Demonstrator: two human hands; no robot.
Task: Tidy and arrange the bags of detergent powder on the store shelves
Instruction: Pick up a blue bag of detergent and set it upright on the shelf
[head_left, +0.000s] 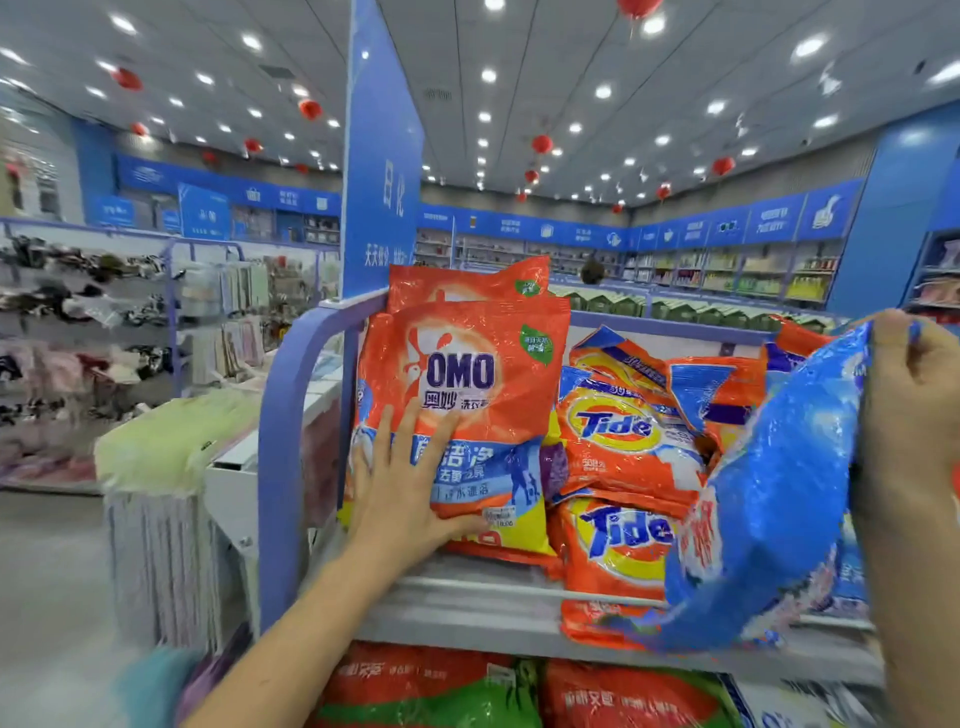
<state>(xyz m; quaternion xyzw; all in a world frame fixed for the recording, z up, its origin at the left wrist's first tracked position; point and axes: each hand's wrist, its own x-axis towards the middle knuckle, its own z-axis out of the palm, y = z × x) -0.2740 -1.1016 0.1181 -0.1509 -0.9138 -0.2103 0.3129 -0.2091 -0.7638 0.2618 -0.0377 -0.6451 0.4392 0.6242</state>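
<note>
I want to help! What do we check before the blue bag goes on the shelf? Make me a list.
1. Left hand pressed flat against the front OMO bag, which stands upright: ok.
2. Back OMO bag upright behind it: ok.
3. Right hand has a firm grip on the top of the blue bag: ok.
4. Tide bags lined up neatly: not ok, they lie tumbled over each other.
5. Free spot on the shelf for the blue bag: cannot tell, the bag hides the right end.
</note>
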